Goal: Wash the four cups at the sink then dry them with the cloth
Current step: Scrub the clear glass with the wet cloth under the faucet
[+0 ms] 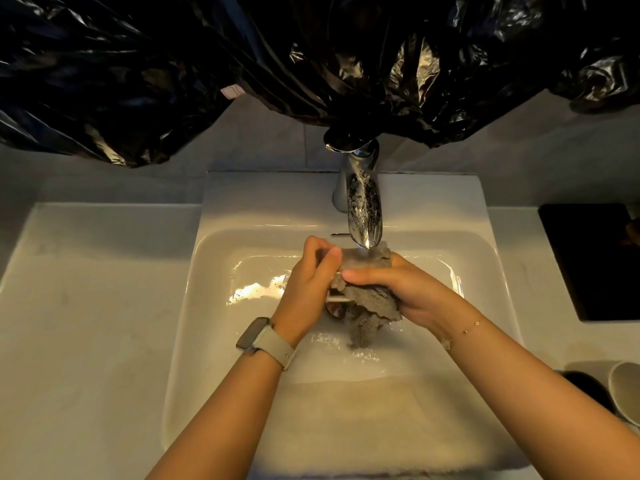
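My 2 hands over the white ceramic sink (214,306): left hand (308,289) grips 1 clear cup (360,259), right hand (398,289) fingers (360,276) clamp 1 grey wet cloth (370,303) around it.

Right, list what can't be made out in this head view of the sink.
- Cup in the left hand: mostly hidden by both hands and the grey cloth; its shape is unclear.
- Other cups: one pale cup is cut off by the right edge; the rest are out of sight.
- Dark tray: cropped at the right edge.
- Tap handle: covered by black plastic sheeting.
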Tool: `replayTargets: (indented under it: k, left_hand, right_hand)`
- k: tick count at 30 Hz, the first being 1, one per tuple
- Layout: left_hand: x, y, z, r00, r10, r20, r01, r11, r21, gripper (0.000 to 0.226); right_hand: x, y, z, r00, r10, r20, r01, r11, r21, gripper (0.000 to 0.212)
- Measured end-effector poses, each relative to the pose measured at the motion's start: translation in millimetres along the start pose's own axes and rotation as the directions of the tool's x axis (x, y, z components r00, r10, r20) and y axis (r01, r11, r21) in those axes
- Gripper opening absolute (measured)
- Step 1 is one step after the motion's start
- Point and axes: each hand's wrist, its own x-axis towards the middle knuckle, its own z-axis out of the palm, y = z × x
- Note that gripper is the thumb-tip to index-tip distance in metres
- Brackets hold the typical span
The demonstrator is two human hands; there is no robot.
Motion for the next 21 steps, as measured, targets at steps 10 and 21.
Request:
replayTargets:
  k: [10, 21]
  left_hand:
    - [-3, -3, 3, 0.995, -0.101, 0.009, 0.101, 0.995, 0.009, 0.033]
    - [2, 2, 6, 0.945, -0.32, 0.064, 0.326, 0.931, -0.166, 0.057]
  right_hand:
    - [-3, 20, 10, 0.982, -0.117, -0.146, 0.099, 0.988, -0.122, 0.024]
    - [-8, 22, 18, 0.967, -0.155, -0.2, 0.12, 0.977, -0.177, 0.015]
